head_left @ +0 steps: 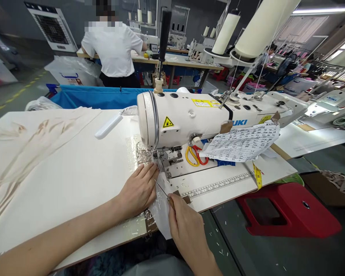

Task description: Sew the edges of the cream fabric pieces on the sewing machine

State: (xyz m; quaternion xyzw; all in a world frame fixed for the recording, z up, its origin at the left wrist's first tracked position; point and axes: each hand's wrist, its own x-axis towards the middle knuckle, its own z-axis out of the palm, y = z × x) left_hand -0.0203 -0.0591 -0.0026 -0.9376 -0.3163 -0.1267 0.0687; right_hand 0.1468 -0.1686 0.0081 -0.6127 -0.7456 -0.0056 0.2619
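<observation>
My left hand (139, 188) lies with fingers stretched out and flat beside the needle area of a white sewing machine (175, 119). Its fingertips are close to the presser foot, over a clear, shiny covering on the table. In my right hand (186, 226) is an awl (162, 189) with a wooden handle, its thin metal shaft pointing up and left towards my left fingers. A thin white piece of cloth (161, 214) runs between the two hands and hangs over the table's front edge. What lies beneath my left fingers is hidden.
Yellow-and-red-handled scissors (193, 156) lie behind the needle area. A printed sheet (243, 142) hangs from the machine. Sheer cream cloth (37, 142) spreads over the table's left side. A red stool (290, 211) stands right. A person in a white shirt (113, 48) works beyond.
</observation>
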